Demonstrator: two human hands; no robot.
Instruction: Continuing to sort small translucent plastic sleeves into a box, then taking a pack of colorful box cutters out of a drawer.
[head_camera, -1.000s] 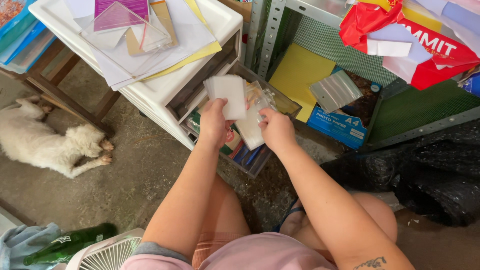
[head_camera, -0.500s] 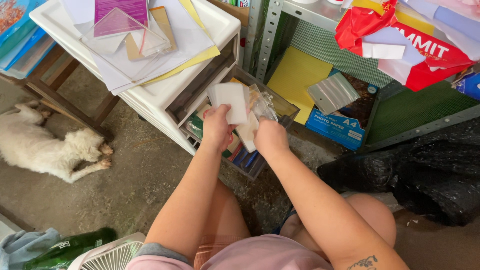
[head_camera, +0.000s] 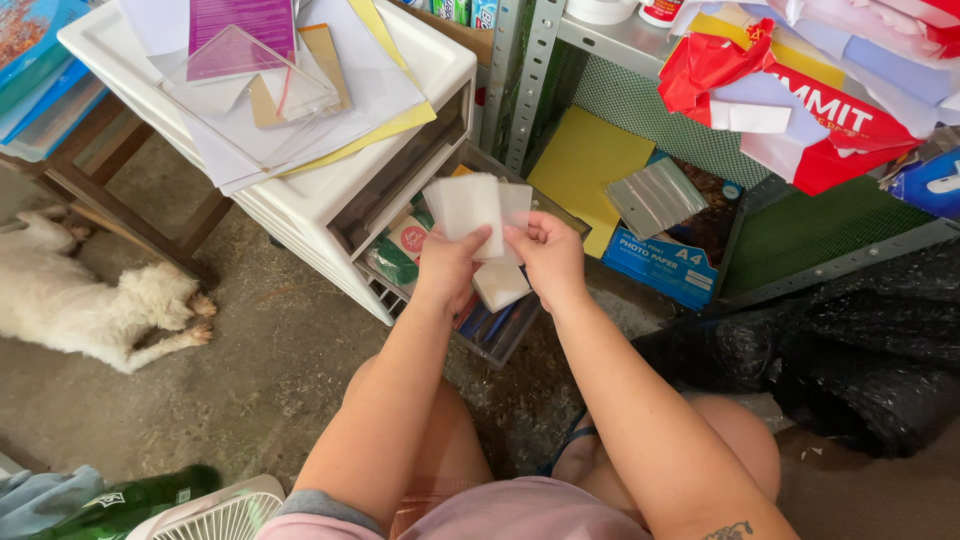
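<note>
White packets (head_camera: 470, 205) — left hand (head_camera: 450, 265) pinching | right hand (head_camera: 548, 255) gripping stack

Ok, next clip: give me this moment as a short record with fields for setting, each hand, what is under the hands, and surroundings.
setting: concrete floor, person seated before a white plastic drawer unit
left hand: left hand holds a stack of small white sheets upright
right hand: right hand pinches the same stack from the other side
under hands: open drawer holding packets and pens
surroundings: white dog lying at left; photo paper box on the metal shelf; green bottle; black plastic bag
</note>
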